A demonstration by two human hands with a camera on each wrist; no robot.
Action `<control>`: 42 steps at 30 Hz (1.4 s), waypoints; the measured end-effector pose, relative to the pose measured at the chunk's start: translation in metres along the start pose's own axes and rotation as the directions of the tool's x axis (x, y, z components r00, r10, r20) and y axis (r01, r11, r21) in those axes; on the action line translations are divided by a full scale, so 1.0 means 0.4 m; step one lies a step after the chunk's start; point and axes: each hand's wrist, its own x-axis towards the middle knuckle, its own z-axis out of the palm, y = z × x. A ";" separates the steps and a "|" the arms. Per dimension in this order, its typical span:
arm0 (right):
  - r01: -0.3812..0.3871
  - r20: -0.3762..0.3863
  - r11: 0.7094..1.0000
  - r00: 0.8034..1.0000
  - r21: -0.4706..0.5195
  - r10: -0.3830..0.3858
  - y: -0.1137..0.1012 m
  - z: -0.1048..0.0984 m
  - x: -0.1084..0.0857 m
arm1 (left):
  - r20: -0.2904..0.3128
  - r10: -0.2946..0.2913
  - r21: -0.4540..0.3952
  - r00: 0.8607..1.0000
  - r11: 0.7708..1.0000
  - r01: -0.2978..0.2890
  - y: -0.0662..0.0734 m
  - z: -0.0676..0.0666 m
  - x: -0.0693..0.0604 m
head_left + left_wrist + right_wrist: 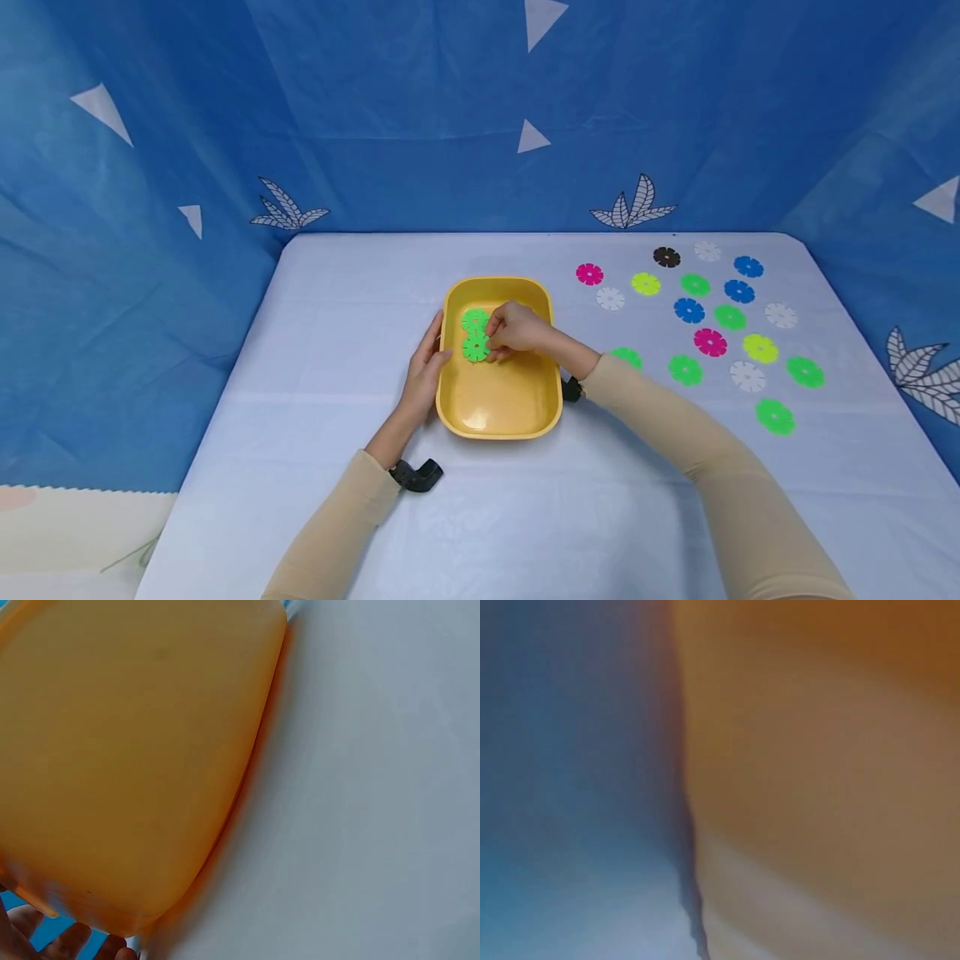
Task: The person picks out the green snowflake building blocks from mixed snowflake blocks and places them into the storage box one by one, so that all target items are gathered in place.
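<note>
A yellow plastic tray [495, 400] stands on the white table. My left hand [422, 375] holds its left side, thumb over the rim and fingers along the outer wall. In the left wrist view, fingertips [67, 941] show at the tray's [135, 750] lower corner. Inside the tray, my right hand [517, 329] pinches a green notched disc [476, 347] at its right edge. Another green notched disc [474, 320] lies right behind it, touching or overlapping; whether they interlock cannot be told. The right wrist view is blurred, with a yellow-orange surface [817, 765] filling its right side.
Loose notched discs lie scattered at the table's right: several green [775, 417], several blue [689, 310], white [747, 376], pink [710, 342], yellow [761, 348] and one black [667, 257]. One green disc [627, 357] is partly behind the right forearm. A blue curtain [420, 108] hangs behind.
</note>
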 end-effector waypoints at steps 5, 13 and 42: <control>0.004 -0.020 1.000 1.000 -0.013 -0.004 0.002 0.005 0.001 | -0.002 -0.007 0.005 1.000 1.000 0.007 -0.002 -0.002 0.000; 0.001 -0.019 1.000 1.000 -0.025 -0.002 0.006 0.008 0.001 | 0.002 -0.014 0.017 1.000 1.000 0.013 0.001 -0.003 -0.002; 0.036 -0.237 0.982 0.968 -0.187 -0.081 0.055 -0.191 -0.221 | -0.009 -0.024 0.033 1.000 0.999 0.024 0.009 0.000 -0.005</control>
